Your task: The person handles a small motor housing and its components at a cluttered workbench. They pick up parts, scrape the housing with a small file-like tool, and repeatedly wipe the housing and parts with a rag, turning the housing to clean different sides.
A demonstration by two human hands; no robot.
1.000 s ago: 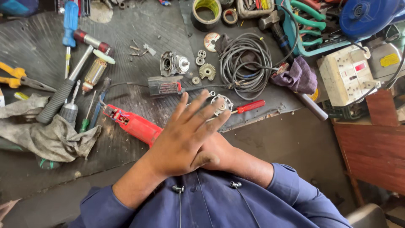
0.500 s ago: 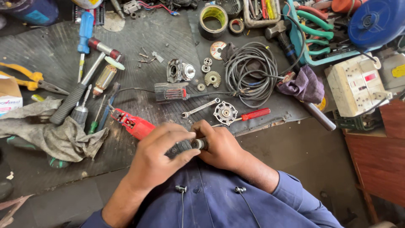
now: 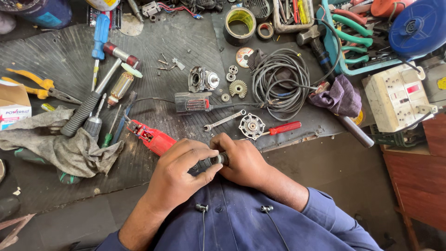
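Note:
Close to my chest, my left hand (image 3: 179, 173) and my right hand (image 3: 242, 160) meet around a small dark ribbed cylindrical part (image 3: 213, 161). Both hands grip it, left fingers curled over one end and the right fist closed on the other. Just beyond my left hand a red power tool housing (image 3: 152, 138) lies on the dark rubber mat (image 3: 60, 56). A small spanner (image 3: 224, 120), a round metal plate with holes (image 3: 252, 126) and a red-handled screwdriver (image 3: 283, 128) lie right above my right hand.
A black tool body (image 3: 193, 102) trails into a coiled black cable (image 3: 281, 83). A grey rag (image 3: 60, 145), hammer (image 3: 88, 108) and armature (image 3: 121, 86) lie at left. A purple cloth (image 3: 342, 96), white socket box (image 3: 397, 95) and blue reel (image 3: 418, 25) sit at right.
My hands have drawn back from the round metal plate on the mat toward my body. They now hold the small dark part between them.

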